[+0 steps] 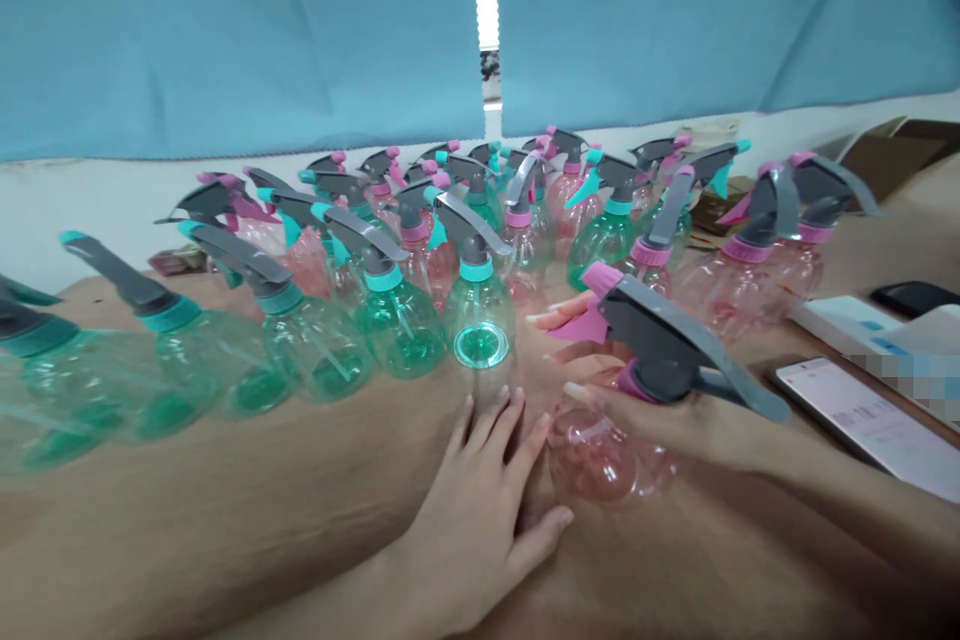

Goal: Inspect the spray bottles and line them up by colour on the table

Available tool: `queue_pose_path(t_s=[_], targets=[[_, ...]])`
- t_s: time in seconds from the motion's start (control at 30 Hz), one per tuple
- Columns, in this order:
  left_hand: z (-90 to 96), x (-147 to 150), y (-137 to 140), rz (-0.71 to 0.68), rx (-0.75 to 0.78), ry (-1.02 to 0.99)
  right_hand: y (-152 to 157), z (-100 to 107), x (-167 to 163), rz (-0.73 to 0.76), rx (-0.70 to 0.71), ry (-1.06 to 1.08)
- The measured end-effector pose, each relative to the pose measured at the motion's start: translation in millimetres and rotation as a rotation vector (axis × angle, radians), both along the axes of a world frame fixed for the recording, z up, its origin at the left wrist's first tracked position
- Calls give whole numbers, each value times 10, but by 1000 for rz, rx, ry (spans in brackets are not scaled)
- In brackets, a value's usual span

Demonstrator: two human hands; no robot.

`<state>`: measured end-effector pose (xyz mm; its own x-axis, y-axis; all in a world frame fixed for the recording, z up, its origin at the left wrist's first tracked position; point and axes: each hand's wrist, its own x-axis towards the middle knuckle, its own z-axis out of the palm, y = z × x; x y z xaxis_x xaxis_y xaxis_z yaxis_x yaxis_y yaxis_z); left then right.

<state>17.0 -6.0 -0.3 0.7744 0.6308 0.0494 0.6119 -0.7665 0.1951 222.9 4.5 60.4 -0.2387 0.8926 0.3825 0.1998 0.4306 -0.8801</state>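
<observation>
Left hand, grip spread on the counter, holding nothing; close beside it, right hand, grip closed about the neck of one pink spray bottle; farther, green spray bottles in a row, mixed bottles, blue cloth.

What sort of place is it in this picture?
Probably a small indoor workroom, though a home is possible: many green and pink spray bottles crowd a brown table, blue cloth hangs behind, and a phone lies nearby.

Clear pink spray bottle, gray-topped
</observation>
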Motion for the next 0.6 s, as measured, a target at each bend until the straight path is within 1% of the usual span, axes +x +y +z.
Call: queue_pose_path(t_s=[0.23,0.37,0.47,0.6], targets=[[7,-5,-1,8,-11,13,22,-8,20,6,30,-67],[10,-7,-11,9,-7,18,-2,32,7,-45,115,-108],[24,-3,-13,8,-4,19,-36,99,-18,-74,90,-122],[39,9,-11,3,-4,11,-57,164,-44,-73,48,-137]])
